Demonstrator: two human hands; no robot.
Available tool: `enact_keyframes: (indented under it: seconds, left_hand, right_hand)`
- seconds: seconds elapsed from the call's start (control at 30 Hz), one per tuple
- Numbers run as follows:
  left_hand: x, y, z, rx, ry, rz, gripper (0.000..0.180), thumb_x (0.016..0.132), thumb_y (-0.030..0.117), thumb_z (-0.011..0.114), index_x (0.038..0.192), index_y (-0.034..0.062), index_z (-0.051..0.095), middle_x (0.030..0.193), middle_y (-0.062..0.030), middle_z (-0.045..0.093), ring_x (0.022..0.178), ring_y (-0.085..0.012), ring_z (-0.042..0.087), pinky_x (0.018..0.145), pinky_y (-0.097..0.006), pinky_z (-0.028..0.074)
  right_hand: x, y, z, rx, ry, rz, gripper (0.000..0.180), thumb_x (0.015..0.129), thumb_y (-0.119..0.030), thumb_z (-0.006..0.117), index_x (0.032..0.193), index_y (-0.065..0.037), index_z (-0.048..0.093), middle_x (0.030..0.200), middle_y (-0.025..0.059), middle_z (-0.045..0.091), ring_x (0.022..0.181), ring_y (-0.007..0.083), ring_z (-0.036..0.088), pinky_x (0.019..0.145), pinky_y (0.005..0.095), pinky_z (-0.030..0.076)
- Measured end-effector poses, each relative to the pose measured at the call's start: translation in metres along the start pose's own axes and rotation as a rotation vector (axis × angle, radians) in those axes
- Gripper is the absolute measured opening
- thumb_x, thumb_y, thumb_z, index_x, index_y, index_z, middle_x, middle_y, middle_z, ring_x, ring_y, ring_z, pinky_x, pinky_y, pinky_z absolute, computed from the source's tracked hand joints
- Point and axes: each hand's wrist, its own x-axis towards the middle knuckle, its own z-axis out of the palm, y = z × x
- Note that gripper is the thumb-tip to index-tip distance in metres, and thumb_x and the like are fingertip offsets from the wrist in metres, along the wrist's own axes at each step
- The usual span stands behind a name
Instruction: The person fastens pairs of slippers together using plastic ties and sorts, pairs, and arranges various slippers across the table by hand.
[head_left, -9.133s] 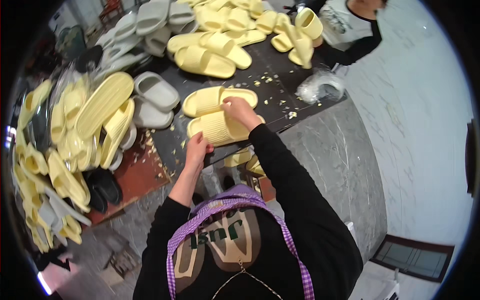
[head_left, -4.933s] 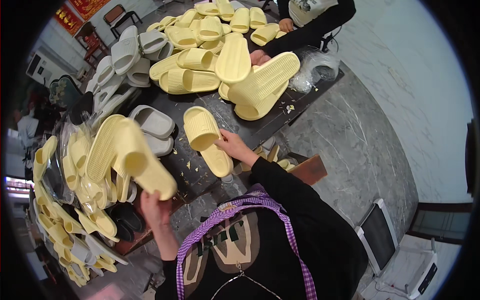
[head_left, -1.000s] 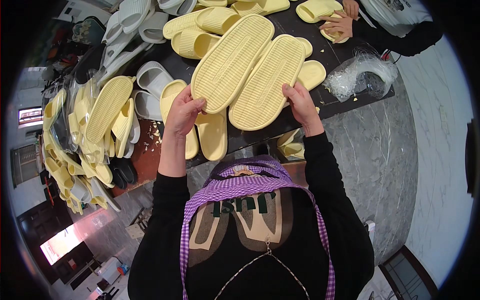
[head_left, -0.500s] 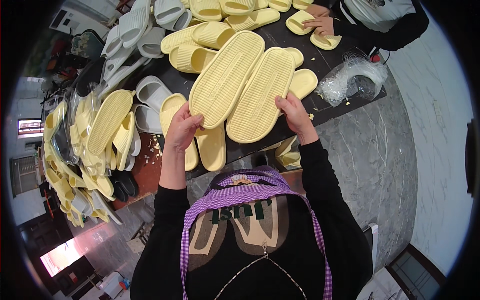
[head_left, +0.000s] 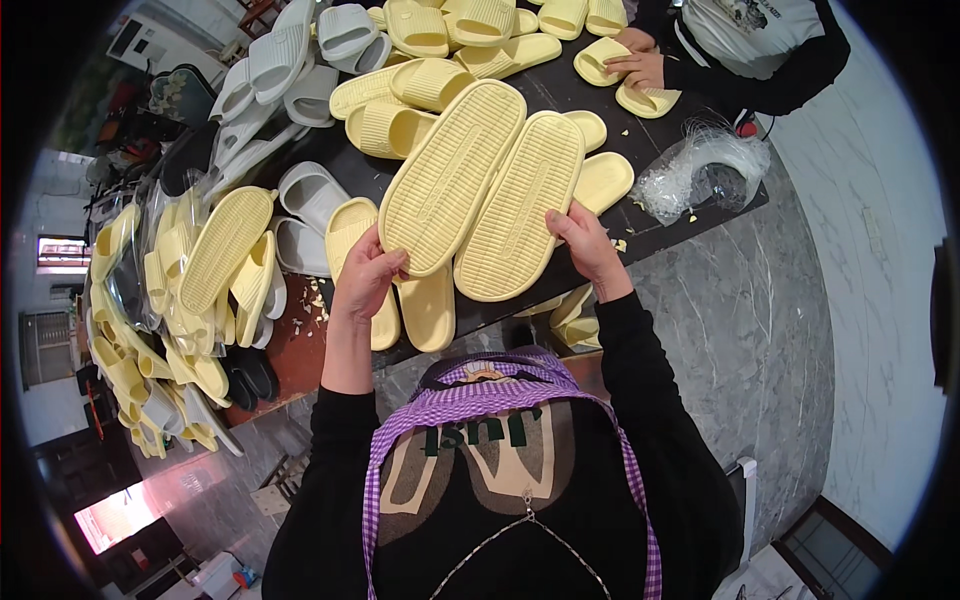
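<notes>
Two yellow slippers are held up side by side over the dark table, ribbed soles facing me. My left hand is closed on the lower edge of the left slipper, thumb on its sole. With thumb on the sole and fingers behind, my right hand grips the outer edge of the right slipper. The two slippers touch along their inner edges. Behind and below them, more yellow slippers lie on the table, partly covered by my left hand and the held pair.
Yellow and grey slippers crowd the back of the table. A heap of slippers, some in clear plastic, lies at left. Clear plastic loops lie at right. A co-worker's hands touch yellow slippers at the far right.
The whole view has shifted slightly, so the table and held slippers appear a little lower. My grip on both slippers stays the same. The co-worker's hands remain at the yellow slippers.
</notes>
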Motion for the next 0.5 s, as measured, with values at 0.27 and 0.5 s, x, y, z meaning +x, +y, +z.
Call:
enact_keyframes:
  seconds: [0.27,0.5]
  left_hand:
    - [-0.0021,-0.0038,-0.0039,-0.035,0.01,-0.002,0.043,0.077,0.003,0.06,0.118,-0.0012,0.047,0.086,-0.0045,0.061,0.068,-0.0097,0.059,0.058,-0.021,0.048]
    - [-0.0009,-0.0042,-0.0062,-0.039,-0.006,-0.023,0.04,0.078,0.004,0.061,0.116,-0.001,0.048,0.086,-0.0043,0.062,0.068,-0.0094,0.059,0.057,-0.02,0.048]
  right_hand:
    - [0.0011,0.0,0.0024,-0.017,0.006,0.0,0.044,0.089,-0.025,0.051,0.123,0.001,0.045,0.11,0.0049,0.057,0.096,0.0106,0.053,0.082,0.0242,0.041]
    - [0.0026,0.0004,0.0016,-0.038,0.024,0.023,0.042,0.089,-0.026,0.051,0.121,0.001,0.046,0.106,0.0041,0.058,0.091,0.0095,0.055,0.078,0.023,0.042]
